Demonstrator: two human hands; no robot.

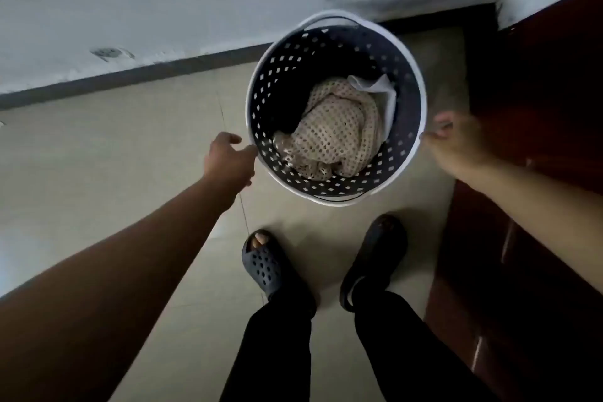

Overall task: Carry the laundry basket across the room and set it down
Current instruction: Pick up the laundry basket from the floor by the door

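A round dark-blue perforated laundry basket (277, 75) with a white rim stands on the tiled floor in front of my feet, close to the wall. Inside lie a beige mesh cloth (332, 134), a white piece and something dark. My left hand (228, 157) is at the rim's left side, fingers spread, fingertips at or just touching the rim. My right hand (456, 143) is at the rim's right side, slightly blurred, fingertips against the rim, not closed around it. Two white handles sit at the basket's far and near edges.
A pale wall with a dark skirting board (130, 78) runs behind the basket. A dark reddish wooden door or cabinet (522, 206) stands close on the right. My feet in dark perforated slippers (264, 268) stand just behind the basket on beige tiles.
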